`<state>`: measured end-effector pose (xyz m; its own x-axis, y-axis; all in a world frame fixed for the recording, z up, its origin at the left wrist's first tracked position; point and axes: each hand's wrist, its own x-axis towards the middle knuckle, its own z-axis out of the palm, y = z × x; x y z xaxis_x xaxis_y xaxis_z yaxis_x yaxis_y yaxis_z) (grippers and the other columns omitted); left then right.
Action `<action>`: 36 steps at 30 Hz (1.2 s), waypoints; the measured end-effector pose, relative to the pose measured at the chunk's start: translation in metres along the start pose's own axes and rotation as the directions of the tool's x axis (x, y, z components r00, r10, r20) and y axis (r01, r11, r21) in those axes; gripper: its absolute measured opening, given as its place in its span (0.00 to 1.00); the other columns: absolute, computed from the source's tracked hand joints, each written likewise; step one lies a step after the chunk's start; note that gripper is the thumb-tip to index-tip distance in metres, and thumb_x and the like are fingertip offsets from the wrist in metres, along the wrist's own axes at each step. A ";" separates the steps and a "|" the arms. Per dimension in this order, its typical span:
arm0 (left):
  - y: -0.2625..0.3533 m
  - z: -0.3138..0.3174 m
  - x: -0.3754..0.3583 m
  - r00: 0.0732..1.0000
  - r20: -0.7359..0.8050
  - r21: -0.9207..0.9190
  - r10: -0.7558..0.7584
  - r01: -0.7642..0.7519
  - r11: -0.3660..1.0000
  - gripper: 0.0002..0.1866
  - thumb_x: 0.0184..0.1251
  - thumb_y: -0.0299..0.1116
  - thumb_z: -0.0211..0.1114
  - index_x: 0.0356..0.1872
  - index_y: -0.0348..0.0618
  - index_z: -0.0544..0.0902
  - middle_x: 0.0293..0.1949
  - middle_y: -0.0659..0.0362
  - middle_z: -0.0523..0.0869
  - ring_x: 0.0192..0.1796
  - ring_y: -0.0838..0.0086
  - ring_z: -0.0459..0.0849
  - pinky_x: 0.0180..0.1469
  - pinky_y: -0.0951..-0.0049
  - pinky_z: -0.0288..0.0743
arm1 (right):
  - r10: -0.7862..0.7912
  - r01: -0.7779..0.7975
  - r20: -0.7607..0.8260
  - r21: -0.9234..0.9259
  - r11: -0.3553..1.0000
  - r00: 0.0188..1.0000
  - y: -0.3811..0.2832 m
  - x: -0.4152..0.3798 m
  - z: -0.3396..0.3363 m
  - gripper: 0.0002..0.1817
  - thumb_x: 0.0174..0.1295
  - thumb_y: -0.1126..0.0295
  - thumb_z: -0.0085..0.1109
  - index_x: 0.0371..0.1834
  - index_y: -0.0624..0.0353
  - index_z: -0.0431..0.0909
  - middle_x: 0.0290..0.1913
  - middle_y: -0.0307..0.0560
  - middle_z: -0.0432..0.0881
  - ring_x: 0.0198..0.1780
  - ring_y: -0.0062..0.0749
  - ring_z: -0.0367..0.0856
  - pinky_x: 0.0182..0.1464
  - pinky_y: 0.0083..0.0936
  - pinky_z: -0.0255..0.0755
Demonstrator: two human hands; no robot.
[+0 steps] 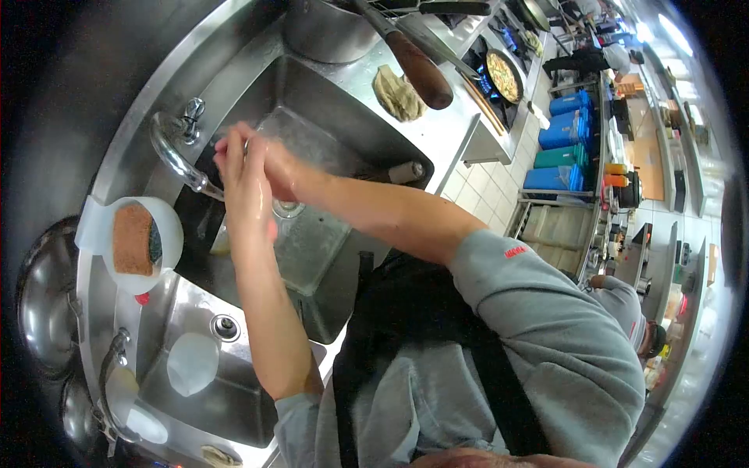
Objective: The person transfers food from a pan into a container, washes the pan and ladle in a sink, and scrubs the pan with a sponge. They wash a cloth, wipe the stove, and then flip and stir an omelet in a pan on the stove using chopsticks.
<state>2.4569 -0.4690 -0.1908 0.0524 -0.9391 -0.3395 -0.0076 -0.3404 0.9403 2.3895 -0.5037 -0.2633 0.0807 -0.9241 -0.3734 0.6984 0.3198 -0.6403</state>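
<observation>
My left hand [248,191] is wet, its fingers stretched out and laid flat against my right hand [282,168]. The palms press together over a deep steel sink [316,257]. My right hand's fingers are straight too, partly hidden behind the left and slightly blurred. No object shows between them. Close beside the left hand is the spout of a chrome faucet [175,160]. Below the hands lie the sink drain [288,208] and a wet, shiny basin floor.
A white plastic container [172,242] holding a brown sponge [133,239] stands on the ledge. A second basin [242,390] contains a translucent tub [193,364]. Across the counter are a crumpled cloth [398,93], a wooden handle [421,70] and a pan of food [503,76]. Other people stand farther off.
</observation>
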 end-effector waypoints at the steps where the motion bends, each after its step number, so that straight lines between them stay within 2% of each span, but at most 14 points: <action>1: -0.007 -0.004 0.001 0.995 -0.041 0.291 0.096 -0.080 0.953 0.30 0.77 0.49 0.57 0.65 0.31 0.71 0.64 0.51 0.74 0.65 0.65 0.73 0.69 0.64 0.63 | -0.004 0.011 0.120 -0.056 0.998 0.993 0.008 -0.003 0.006 0.18 0.76 0.52 0.47 0.52 0.53 0.79 0.45 0.41 0.82 0.48 0.31 0.78 0.53 0.30 0.72; 4: -0.026 -0.018 0.000 0.952 -0.223 -0.141 0.209 -0.244 0.959 0.30 0.77 0.48 0.55 0.69 0.35 0.69 0.64 0.48 0.76 0.65 0.63 0.75 0.68 0.64 0.65 | 0.160 -0.162 0.073 0.009 0.987 0.984 0.013 -0.025 0.044 0.23 0.76 0.50 0.49 0.54 0.59 0.77 0.49 0.42 0.82 0.49 0.28 0.79 0.53 0.27 0.75; 6: -0.056 -0.037 0.018 0.892 -0.345 -0.147 0.294 -0.360 0.921 0.24 0.78 0.47 0.56 0.59 0.34 0.76 0.53 0.51 0.81 0.53 0.66 0.81 0.60 0.66 0.72 | -0.076 0.143 0.229 -0.292 0.946 0.970 0.017 -0.029 0.062 0.16 0.76 0.55 0.48 0.52 0.54 0.79 0.44 0.40 0.82 0.48 0.30 0.79 0.55 0.31 0.72; 10: -0.047 -0.053 0.034 0.772 -0.521 -0.200 0.364 -0.525 0.827 0.15 0.76 0.38 0.60 0.49 0.35 0.75 0.42 0.55 0.79 0.47 0.69 0.79 0.54 0.66 0.74 | 0.153 -0.113 0.323 -0.137 0.984 0.934 0.033 -0.008 0.074 0.21 0.75 0.54 0.55 0.58 0.60 0.77 0.49 0.40 0.82 0.50 0.20 0.76 0.55 0.26 0.74; 13: -0.068 -0.056 0.055 0.684 -0.413 0.141 0.601 -0.604 0.785 0.16 0.79 0.39 0.55 0.52 0.34 0.77 0.46 0.49 0.84 0.50 0.63 0.83 0.54 0.61 0.76 | -0.251 0.517 0.552 -0.401 0.756 0.795 0.024 0.002 0.054 0.27 0.75 0.47 0.50 0.61 0.60 0.75 0.49 0.41 0.82 0.53 0.25 0.77 0.60 0.29 0.72; 14: -0.075 -0.057 0.062 0.680 -0.416 0.141 0.604 -0.608 0.782 0.16 0.79 0.39 0.55 0.52 0.34 0.77 0.46 0.49 0.84 0.50 0.63 0.83 0.54 0.61 0.76 | -0.252 0.521 0.556 -0.400 0.754 0.792 0.018 0.009 0.040 0.27 0.75 0.47 0.50 0.61 0.60 0.75 0.49 0.41 0.82 0.53 0.25 0.77 0.60 0.29 0.72; 16: -0.047 -0.052 0.059 0.809 0.139 0.474 0.571 -0.561 0.679 0.15 0.76 0.37 0.57 0.53 0.35 0.77 0.49 0.43 0.84 0.51 0.57 0.85 0.55 0.61 0.77 | 0.250 -0.236 0.065 -0.168 0.957 0.966 -0.011 0.002 0.011 0.29 0.74 0.44 0.48 0.63 0.57 0.75 0.64 0.50 0.75 0.65 0.40 0.73 0.68 0.44 0.66; 18: -0.030 -0.052 0.077 0.904 0.345 0.644 0.253 -0.424 0.637 0.17 0.72 0.36 0.57 0.54 0.35 0.77 0.48 0.39 0.85 0.52 0.50 0.86 0.56 0.60 0.78 | 0.306 -0.279 0.120 -0.201 0.939 0.944 -0.018 -0.020 -0.024 0.38 0.73 0.37 0.43 0.70 0.59 0.67 0.70 0.53 0.69 0.67 0.46 0.70 0.69 0.53 0.64; 20: -0.053 -0.044 0.083 0.937 0.142 0.649 0.319 -0.331 0.685 0.21 0.68 0.40 0.63 0.53 0.34 0.80 0.45 0.39 0.87 0.48 0.45 0.86 0.51 0.53 0.78 | 0.428 -0.394 0.100 -0.249 0.885 0.898 -0.018 -0.050 -0.046 0.43 0.72 0.34 0.39 0.74 0.62 0.60 0.71 0.55 0.67 0.69 0.48 0.67 0.68 0.53 0.65; 22: -0.018 -0.029 0.031 0.990 0.134 0.672 0.046 -0.125 0.730 0.14 0.67 0.34 0.60 0.50 0.40 0.81 0.43 0.41 0.86 0.46 0.44 0.86 0.50 0.52 0.78 | 0.542 -0.528 0.049 -0.166 0.833 0.839 -0.016 -0.063 -0.067 0.44 0.71 0.33 0.41 0.72 0.64 0.61 0.71 0.54 0.66 0.68 0.46 0.68 0.68 0.54 0.65; 24: -0.081 -0.023 -0.006 0.809 0.368 0.406 0.458 -0.583 0.704 0.19 0.55 0.24 0.63 0.50 0.45 0.77 0.46 0.44 0.84 0.55 0.47 0.81 0.66 0.49 0.69 | 0.526 -0.545 -0.189 -0.061 0.836 0.829 -0.016 -0.077 -0.065 0.44 0.71 0.33 0.42 0.70 0.66 0.63 0.68 0.54 0.70 0.64 0.46 0.73 0.64 0.49 0.70; 26: -0.118 -0.009 -0.057 0.784 0.486 0.427 0.386 -0.599 0.678 0.20 0.50 0.23 0.70 0.45 0.46 0.76 0.66 0.46 0.71 0.74 0.45 0.62 0.74 0.31 0.48 | 0.589 -0.588 -0.128 -0.379 0.715 0.798 -0.008 -0.074 -0.102 0.41 0.71 0.34 0.41 0.68 0.62 0.68 0.63 0.55 0.76 0.64 0.45 0.75 0.66 0.43 0.67; 28: -0.148 -0.003 -0.093 0.817 0.512 0.510 0.265 -0.537 0.672 0.19 0.53 0.24 0.70 0.46 0.47 0.76 0.71 0.43 0.65 0.77 0.41 0.55 0.75 0.30 0.44 | 0.679 -0.699 -0.190 -0.309 0.645 0.710 0.010 -0.090 -0.124 0.37 0.72 0.36 0.44 0.64 0.61 0.71 0.60 0.54 0.78 0.61 0.43 0.77 0.63 0.42 0.70; 36: -0.171 0.015 -0.129 0.662 0.694 0.414 0.283 -0.689 0.594 0.10 0.65 0.29 0.60 0.46 0.49 0.78 0.68 0.46 0.68 0.76 0.38 0.56 0.72 0.24 0.51 | 0.696 -0.745 -0.271 -0.303 0.595 0.665 -0.014 -0.138 -0.152 0.25 0.71 0.50 0.58 0.55 0.63 0.78 0.49 0.51 0.84 0.47 0.36 0.83 0.49 0.36 0.79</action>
<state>2.4366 -0.2903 -0.3085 -0.6610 -0.7500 0.0240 -0.4544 0.4256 0.7825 2.2603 -0.3486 -0.3047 0.3471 -0.3357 -0.8757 0.1399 0.9418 -0.3057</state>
